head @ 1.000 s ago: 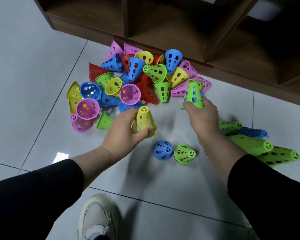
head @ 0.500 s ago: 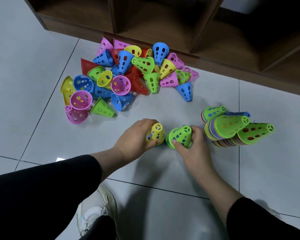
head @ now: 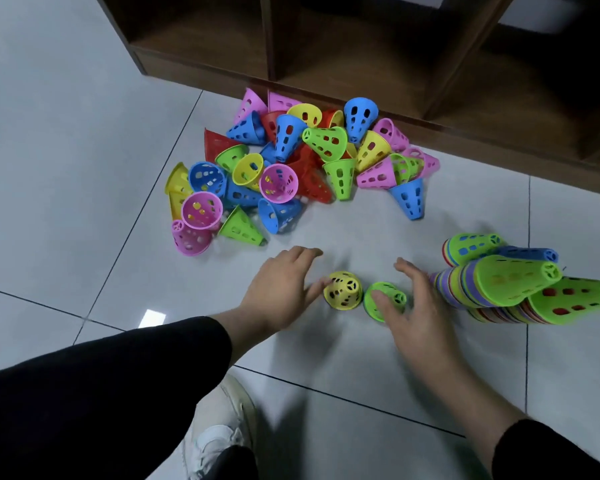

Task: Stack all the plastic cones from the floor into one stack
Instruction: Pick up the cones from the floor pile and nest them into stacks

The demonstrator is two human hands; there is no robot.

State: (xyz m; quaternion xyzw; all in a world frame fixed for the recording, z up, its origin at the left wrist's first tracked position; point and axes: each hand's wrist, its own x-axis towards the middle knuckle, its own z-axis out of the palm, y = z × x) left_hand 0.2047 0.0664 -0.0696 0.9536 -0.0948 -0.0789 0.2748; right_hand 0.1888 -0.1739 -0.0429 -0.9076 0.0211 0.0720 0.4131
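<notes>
My left hand and right hand, fingers spread loose, flank perforated yellow cone and green cone on glossy floor tiles, tangled cone pile at twelve o'clock.

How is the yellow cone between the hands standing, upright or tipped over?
Upright. The yellow cone stands on its wide rim on the floor, with its narrow closed tip toward the camera.

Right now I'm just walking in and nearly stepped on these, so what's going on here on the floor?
A person is sorting plastic cones into stacks. Both hands are open: the left hand is beside a yellow cone, the right hand partly over a green cone, both standing upright on the tiles. Several tall stacks stand to the right. A big loose pile of cones remains by the wooden shelf, so much is left.
</notes>
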